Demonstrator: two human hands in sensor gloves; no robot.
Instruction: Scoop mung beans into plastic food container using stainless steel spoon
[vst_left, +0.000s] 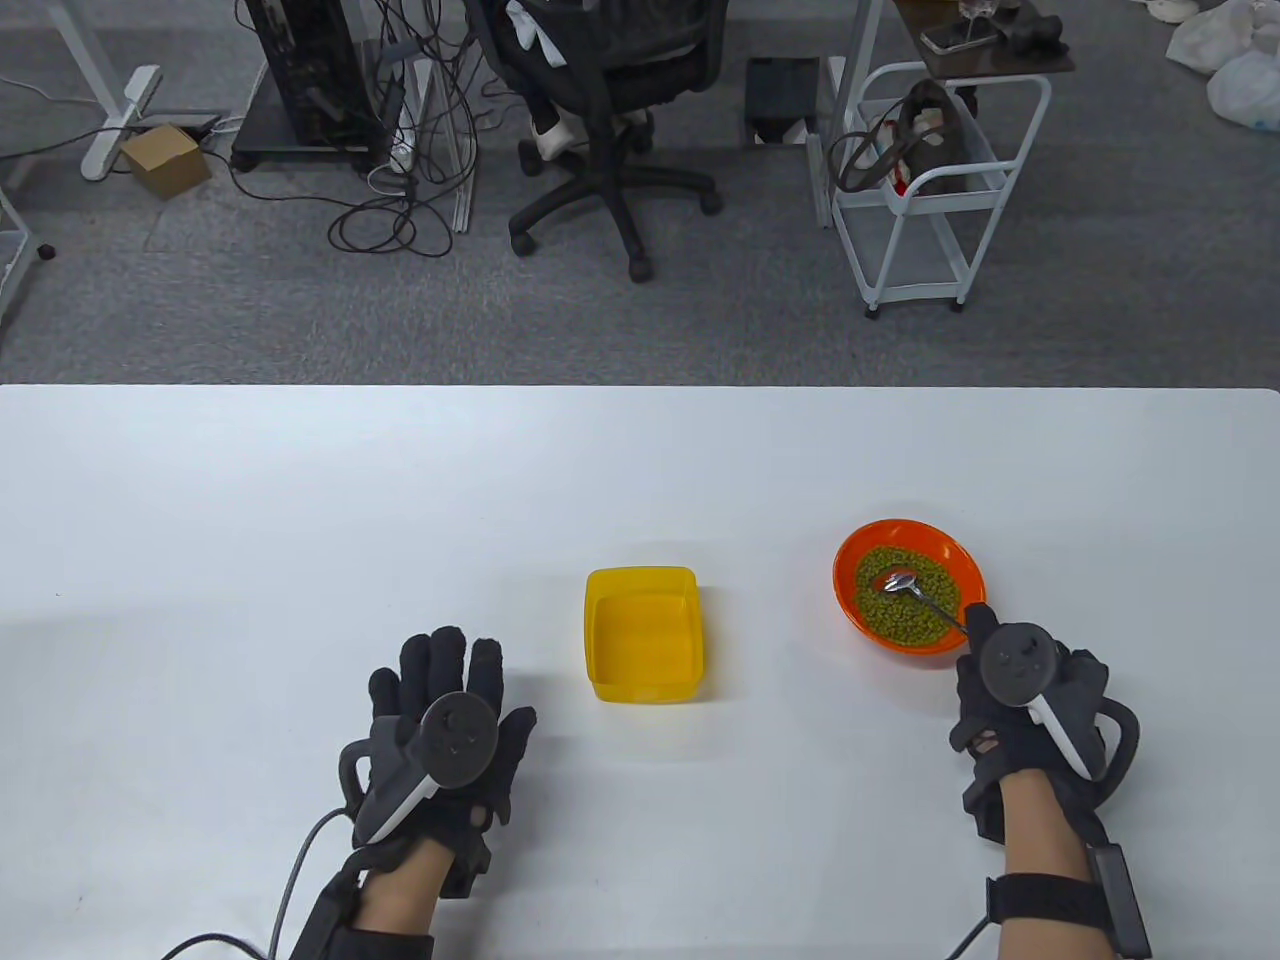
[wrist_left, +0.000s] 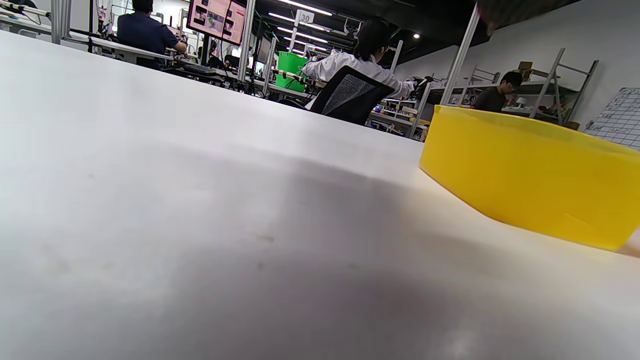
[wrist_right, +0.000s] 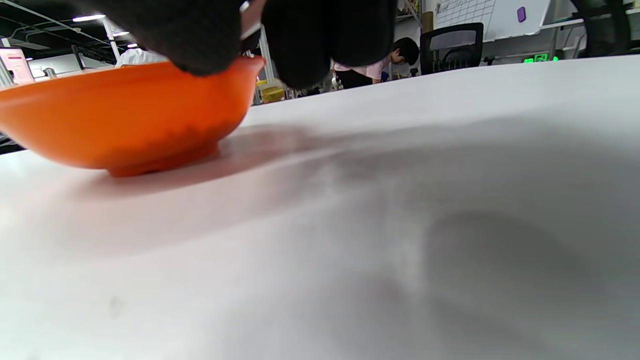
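Left hand (vst_left: 440, 740): I rest it flat on the tabletop (vst_left: 200, 560), fingers spread, holding nothing.
Right hand (vst_left: 1020, 700): my fingers grip the stainless steel spoon (vst_left: 915, 590) in the mung beans (vst_left: 905, 610).

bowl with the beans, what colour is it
Orange bowl; it shows best in the table view.

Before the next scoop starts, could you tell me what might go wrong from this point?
The right hand holds the spoon low in the mung beans; a heaped load may spill over the bare table between the orange bowl and the yellow container. The left hand rests apart, so the container could slide.
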